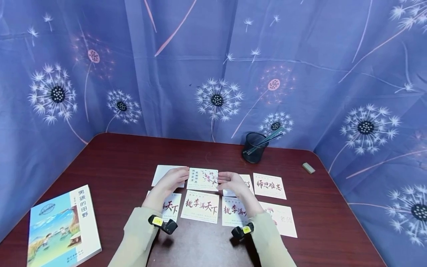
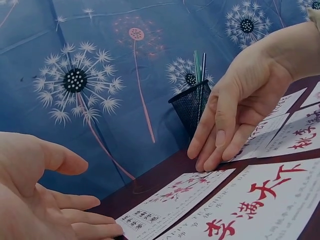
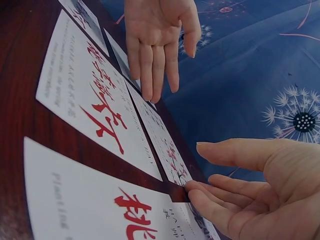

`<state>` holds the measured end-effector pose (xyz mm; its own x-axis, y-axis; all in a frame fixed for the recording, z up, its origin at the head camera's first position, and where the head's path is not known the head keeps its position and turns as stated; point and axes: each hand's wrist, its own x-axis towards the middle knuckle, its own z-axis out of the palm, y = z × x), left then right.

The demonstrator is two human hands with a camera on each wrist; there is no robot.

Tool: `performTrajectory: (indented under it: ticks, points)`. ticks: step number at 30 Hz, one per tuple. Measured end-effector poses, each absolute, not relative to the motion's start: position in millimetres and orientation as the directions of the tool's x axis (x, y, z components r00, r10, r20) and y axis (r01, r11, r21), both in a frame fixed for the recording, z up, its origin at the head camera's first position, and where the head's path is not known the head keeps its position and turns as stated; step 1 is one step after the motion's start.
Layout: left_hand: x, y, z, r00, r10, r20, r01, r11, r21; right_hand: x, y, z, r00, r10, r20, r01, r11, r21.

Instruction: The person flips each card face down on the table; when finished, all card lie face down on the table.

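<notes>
Between my two hands, in the head view, lies a white card with pink blossoms (image 1: 203, 179) in the back row. My left hand (image 1: 171, 180) touches its left edge with extended fingers, as the left wrist view also shows. At the card's right edge, the straight fingers of my right hand (image 1: 235, 182) touch it. Directly in front lies a card with red brush lettering (image 1: 200, 206). My left hand partly covers a blank-looking card (image 1: 163, 173), and my right hand and forearm partly hide more lettered cards. Neither hand grips anything.
A lettered card (image 1: 269, 185) and another printed card (image 1: 286, 219) lie to the right. A black mesh pen cup (image 1: 252, 155) stands at the back, an eraser-like block (image 1: 308, 168) near the right edge. A book (image 1: 63, 228) lies at the left on the dark red table (image 1: 133, 155).
</notes>
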<state>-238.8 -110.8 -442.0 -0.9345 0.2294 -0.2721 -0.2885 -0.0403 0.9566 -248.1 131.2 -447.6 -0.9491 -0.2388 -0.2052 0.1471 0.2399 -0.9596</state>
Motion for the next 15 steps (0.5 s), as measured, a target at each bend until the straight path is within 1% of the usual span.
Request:
performTrajectory:
  ticks: [6,15]
  points:
    - [-238.5,-113.9,-444.7,-0.939,0.234,-0.250,-0.285,-0.128,0.950,-248.3,130.0,-448.9,-0.951,-0.224,-0.213,0.160,0.234,-0.959]
    - [-242.0,-114.5,-445.5,-0.945,0.204,-0.255,-0.290,-0.169,0.942,-248.4,129.1,-449.0,-0.954,-0.205,-0.219,0.169,0.236,-0.957]
